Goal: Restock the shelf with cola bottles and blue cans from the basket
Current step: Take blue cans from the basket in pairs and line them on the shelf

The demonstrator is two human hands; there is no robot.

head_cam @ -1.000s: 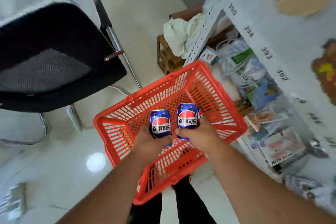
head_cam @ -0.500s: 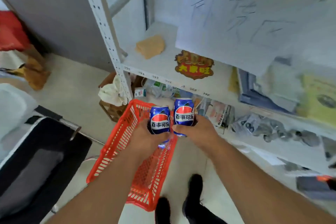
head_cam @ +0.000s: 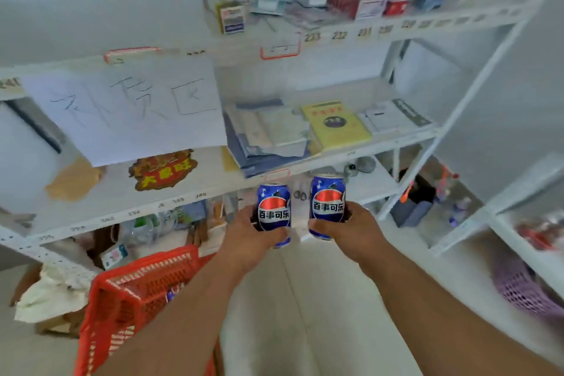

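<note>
I hold two blue cans upright in front of the white shelf unit (head_cam: 189,189). My left hand (head_cam: 247,238) grips one blue can (head_cam: 273,210); my right hand (head_cam: 351,230) grips the other blue can (head_cam: 328,204). Both cans sit just below the front edge of the middle shelf board. The red basket (head_cam: 131,293) stands on the floor at lower left, under my left forearm, with something blue showing through its mesh. No cola bottles are in view.
The middle shelf carries a tan patch (head_cam: 73,180), a red-and-gold sticker (head_cam: 163,171), a handwritten paper sheet (head_cam: 131,110) and stacked booklets (head_cam: 305,128). Boxes crowd the top shelf (head_cam: 305,3). A purple basket (head_cam: 525,293) sits at lower right; cloth (head_cam: 52,296) lies left of the red basket.
My view has swung up and right from the basket to the shelves. Both hands have risen with the cans, which have moved slightly apart.
</note>
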